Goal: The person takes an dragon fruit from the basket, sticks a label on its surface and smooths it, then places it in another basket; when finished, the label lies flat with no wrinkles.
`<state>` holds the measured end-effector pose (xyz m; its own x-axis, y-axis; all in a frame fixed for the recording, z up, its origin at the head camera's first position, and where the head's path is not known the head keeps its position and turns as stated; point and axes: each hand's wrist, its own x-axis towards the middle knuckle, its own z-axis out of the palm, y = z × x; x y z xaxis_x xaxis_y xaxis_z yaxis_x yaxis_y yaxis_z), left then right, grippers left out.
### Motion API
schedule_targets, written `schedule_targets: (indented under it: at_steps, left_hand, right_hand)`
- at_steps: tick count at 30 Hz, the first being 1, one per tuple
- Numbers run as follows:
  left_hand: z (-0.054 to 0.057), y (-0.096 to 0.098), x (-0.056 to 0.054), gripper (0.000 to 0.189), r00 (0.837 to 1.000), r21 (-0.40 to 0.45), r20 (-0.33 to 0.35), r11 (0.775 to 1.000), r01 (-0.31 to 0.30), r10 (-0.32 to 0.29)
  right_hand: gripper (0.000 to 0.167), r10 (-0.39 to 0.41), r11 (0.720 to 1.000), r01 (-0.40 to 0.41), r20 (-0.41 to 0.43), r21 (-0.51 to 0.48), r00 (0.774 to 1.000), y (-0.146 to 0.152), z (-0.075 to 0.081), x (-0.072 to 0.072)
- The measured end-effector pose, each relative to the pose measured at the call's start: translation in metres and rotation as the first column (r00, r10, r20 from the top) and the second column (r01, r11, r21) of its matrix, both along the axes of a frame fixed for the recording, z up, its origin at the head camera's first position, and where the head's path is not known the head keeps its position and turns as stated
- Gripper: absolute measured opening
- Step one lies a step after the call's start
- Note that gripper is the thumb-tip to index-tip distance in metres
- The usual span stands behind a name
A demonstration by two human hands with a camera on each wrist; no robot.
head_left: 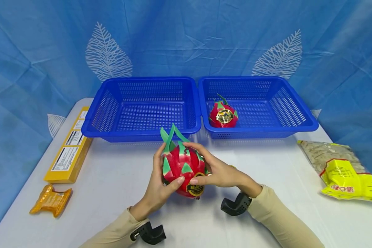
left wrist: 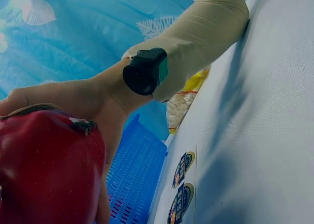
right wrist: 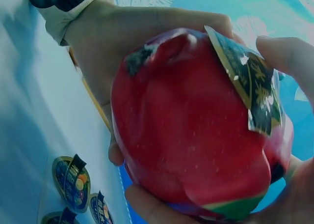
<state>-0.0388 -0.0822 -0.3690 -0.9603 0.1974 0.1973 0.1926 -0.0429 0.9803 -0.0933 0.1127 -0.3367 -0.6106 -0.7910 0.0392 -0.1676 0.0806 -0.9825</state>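
Both hands hold a red dragon fruit [head_left: 176, 160] with green leafy tips above the front of the table. My left hand [head_left: 159, 187] cups its left side, thumb on the front. My right hand [head_left: 221, 172] grips the right side, its thumb on a black and gold sticker [head_left: 196, 188] on the skin. In the right wrist view one edge of this sticker [right wrist: 250, 81] stands off the fruit. A sheet with several similar stickers [right wrist: 72, 182] lies on the table below; in the head view the right hand mostly hides it.
Two blue baskets [head_left: 142, 132] stand side by side at the back; the right basket [head_left: 263, 130] holds another stickered dragon fruit [head_left: 223, 115]. At left lie a long yellow box [head_left: 69, 151] and a small orange packet [head_left: 51, 200]. A yellow and clear bag [head_left: 344, 172] lies at right.
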Motion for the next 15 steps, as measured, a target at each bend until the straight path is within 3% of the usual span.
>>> schedule_targets:
  at_steps: [15]
  left_hand:
    - [0.001, -0.002, -0.001, 0.093, 1.000, -0.004, -0.004, 1.000, 0.012, -0.012]
  right_hand:
    - [0.082, -0.132, 0.991, 0.131, 0.031, 0.019, 0.991, -0.003, 0.008, 0.011]
